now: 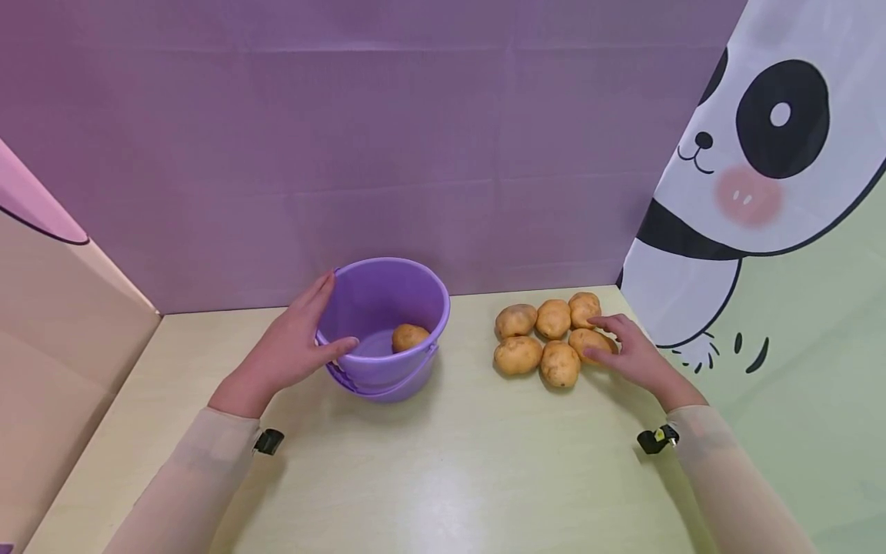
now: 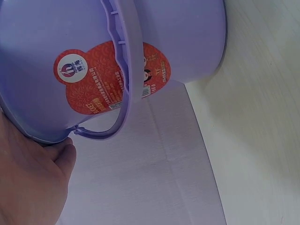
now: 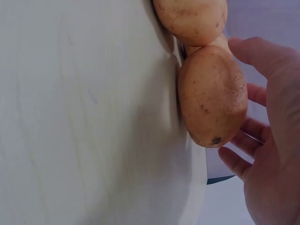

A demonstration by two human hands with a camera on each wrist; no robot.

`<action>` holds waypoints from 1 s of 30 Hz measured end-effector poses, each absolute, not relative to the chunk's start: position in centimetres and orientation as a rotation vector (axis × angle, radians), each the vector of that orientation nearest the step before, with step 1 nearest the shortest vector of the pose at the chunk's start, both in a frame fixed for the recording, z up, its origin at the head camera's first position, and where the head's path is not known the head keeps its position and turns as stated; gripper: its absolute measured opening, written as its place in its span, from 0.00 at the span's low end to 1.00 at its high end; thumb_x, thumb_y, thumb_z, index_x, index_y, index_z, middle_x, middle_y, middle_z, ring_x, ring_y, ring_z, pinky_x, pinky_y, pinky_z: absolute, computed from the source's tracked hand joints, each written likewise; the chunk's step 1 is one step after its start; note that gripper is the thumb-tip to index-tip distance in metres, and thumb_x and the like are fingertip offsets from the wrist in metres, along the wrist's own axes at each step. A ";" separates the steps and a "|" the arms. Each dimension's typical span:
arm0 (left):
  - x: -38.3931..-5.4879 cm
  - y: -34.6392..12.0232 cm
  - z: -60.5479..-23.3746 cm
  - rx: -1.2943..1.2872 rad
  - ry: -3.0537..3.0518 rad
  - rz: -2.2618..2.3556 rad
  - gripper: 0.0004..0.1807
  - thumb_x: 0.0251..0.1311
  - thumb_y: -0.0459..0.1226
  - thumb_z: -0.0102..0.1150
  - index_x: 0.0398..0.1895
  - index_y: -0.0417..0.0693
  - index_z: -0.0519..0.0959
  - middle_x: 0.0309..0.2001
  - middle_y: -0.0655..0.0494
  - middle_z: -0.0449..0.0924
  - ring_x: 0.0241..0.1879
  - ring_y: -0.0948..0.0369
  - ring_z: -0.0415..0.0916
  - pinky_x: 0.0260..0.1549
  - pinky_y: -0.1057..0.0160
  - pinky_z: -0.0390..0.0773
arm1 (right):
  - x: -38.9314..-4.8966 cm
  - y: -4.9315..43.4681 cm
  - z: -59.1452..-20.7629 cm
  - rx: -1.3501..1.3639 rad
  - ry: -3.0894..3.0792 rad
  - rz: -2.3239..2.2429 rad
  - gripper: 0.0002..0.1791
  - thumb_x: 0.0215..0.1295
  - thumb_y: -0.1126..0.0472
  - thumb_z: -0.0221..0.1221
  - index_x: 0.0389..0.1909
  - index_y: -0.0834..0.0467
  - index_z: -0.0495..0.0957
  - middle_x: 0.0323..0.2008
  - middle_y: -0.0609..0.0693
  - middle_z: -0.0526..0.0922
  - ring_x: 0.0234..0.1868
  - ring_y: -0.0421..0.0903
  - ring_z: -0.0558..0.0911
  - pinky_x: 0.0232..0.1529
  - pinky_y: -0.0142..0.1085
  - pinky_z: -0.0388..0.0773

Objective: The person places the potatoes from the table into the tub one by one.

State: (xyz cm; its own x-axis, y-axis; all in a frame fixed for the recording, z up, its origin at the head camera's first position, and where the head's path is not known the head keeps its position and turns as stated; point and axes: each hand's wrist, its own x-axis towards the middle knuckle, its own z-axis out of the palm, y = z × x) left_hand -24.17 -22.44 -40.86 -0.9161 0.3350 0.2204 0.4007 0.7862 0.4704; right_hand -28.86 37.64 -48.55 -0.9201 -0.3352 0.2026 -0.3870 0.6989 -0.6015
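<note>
A purple bucket (image 1: 388,377) stands upright on the table, with one potato (image 1: 410,337) inside it. My left hand (image 1: 294,346) holds the bucket's left rim, thumb at the front and fingers farther back. In the left wrist view, part of the hand (image 2: 30,178) shows against the rim, near the handle's joint. Over the rightmost of several potatoes (image 1: 517,355) reaches my right hand (image 1: 633,354), fingers spread. The right wrist view shows those fingers around the far side of a potato (image 3: 213,96); whether they touch it is hard to tell.
A purple cloth wall (image 1: 415,154) rises behind the pale table (image 1: 450,469). At the right is a panel with a panda picture (image 1: 782,208); a pale panel (image 1: 55,331) borders the left. The bucket's handle (image 2: 133,51) hangs down its front.
</note>
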 end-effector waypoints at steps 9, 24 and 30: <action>-24.2 -22.5 -40.9 -0.585 -2.845 -0.791 0.63 0.71 0.59 0.71 0.92 0.40 0.42 0.91 0.42 0.40 0.88 0.38 0.44 0.80 0.29 0.56 | -28.8 37.7 -48.7 0.601 -2.885 1.021 0.37 0.69 0.58 0.76 0.75 0.63 0.76 0.62 0.66 0.77 0.65 0.65 0.76 0.71 0.63 0.68; -24.2 -22.3 -40.8 -0.589 -2.833 -0.795 0.62 0.71 0.55 0.72 0.91 0.39 0.43 0.91 0.42 0.41 0.87 0.37 0.45 0.79 0.27 0.56 | -29.4 37.7 -49.5 0.663 -2.932 1.088 0.43 0.69 0.61 0.75 0.81 0.62 0.68 0.72 0.71 0.73 0.71 0.68 0.72 0.74 0.66 0.64; -24.3 -22.3 -41.0 -0.591 -2.824 -0.800 0.62 0.70 0.53 0.73 0.91 0.39 0.43 0.91 0.42 0.42 0.87 0.37 0.45 0.79 0.27 0.56 | -29.5 37.8 -49.9 0.689 -2.879 1.104 0.42 0.67 0.63 0.76 0.80 0.64 0.70 0.73 0.71 0.74 0.72 0.69 0.72 0.75 0.67 0.64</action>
